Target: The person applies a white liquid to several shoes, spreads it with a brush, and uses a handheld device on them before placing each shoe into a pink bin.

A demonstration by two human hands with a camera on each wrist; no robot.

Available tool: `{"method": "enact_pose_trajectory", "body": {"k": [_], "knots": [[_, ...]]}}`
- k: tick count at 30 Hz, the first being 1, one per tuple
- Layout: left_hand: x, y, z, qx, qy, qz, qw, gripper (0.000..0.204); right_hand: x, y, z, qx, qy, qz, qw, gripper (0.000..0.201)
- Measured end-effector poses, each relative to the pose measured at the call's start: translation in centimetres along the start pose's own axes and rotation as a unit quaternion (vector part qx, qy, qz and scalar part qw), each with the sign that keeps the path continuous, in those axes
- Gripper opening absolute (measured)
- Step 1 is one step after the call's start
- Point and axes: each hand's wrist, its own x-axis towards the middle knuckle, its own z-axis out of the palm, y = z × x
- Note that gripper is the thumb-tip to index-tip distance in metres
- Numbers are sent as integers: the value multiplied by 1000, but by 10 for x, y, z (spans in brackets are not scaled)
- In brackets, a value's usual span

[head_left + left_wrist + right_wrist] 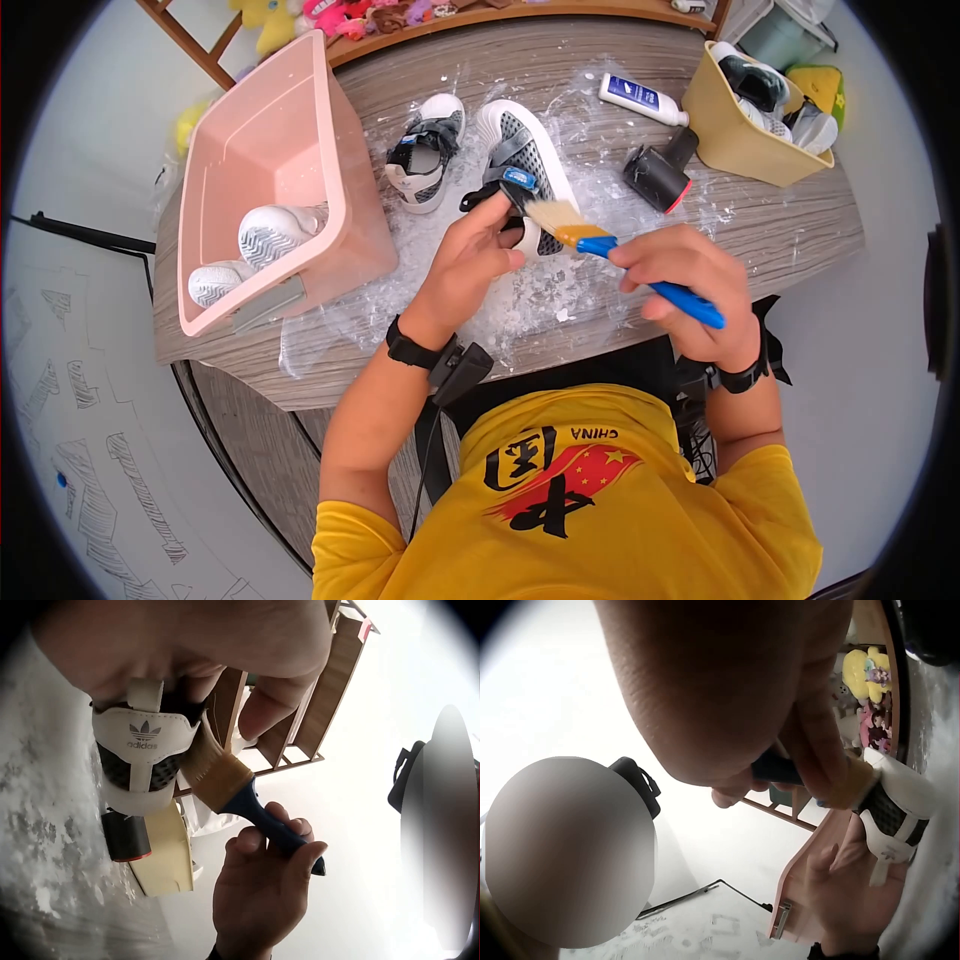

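The left hand (468, 262) grips a black and white mesh shoe (520, 150) at its ankle opening, the toe pointing away from the person. In the left wrist view the white heel (146, 739) shows an adidas logo, with the fingers at the opening above it. Between its thumb and fingers the right hand (695, 290) holds the blue handle of a brush (690, 303). The pale bristles (201, 761) lie against or very close to the side of the shoe's heel; contact cannot be told. The matching shoe (425, 155) stands just left of the held one.
A pink bin (355, 200) with white shoes (282, 232) stands at the left. At the right are a white bottle (642, 98), a black cylindrical device (657, 178) and a yellow basket (740, 140) of shoes. White residue covers the table's middle. A shelf with plush toys runs behind.
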Motion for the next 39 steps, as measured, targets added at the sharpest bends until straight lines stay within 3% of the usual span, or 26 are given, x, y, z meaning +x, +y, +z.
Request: {"method": "enact_pose_trajectory", "body": {"k": [3,7,10,13,16,19,25,31,39], "knots": [[1,-2,0,-12,-7,8,1000,70,-8,-5,-6,90,89,43,991,20],[4,1,7,-55,-42,21,997,69,1,-5,2,61,189,3,980,25],[5,5,16,-36,-25,12,999,90,4,-2,7,57,152,-6,987,28],[5,6,14,-36,-59,11,998,101,6,4,20,86,128,-5,988,32],[2,24,30,-13,-4,-11,1000,96,5,8,24,87,89,1,992,34],[0,21,22,-23,-29,7,999,119,-2,8,36,240,147,27,959,32],[-2,19,20,-78,22,-1,997,124,-10,0,40,250,169,30,953,32],[-3,22,17,-118,17,9,993,119,-12,6,31,137,90,-53,985,34],[-3,17,6,-184,-5,23,983,106,-19,5,30,145,64,-23,987,23]]}}
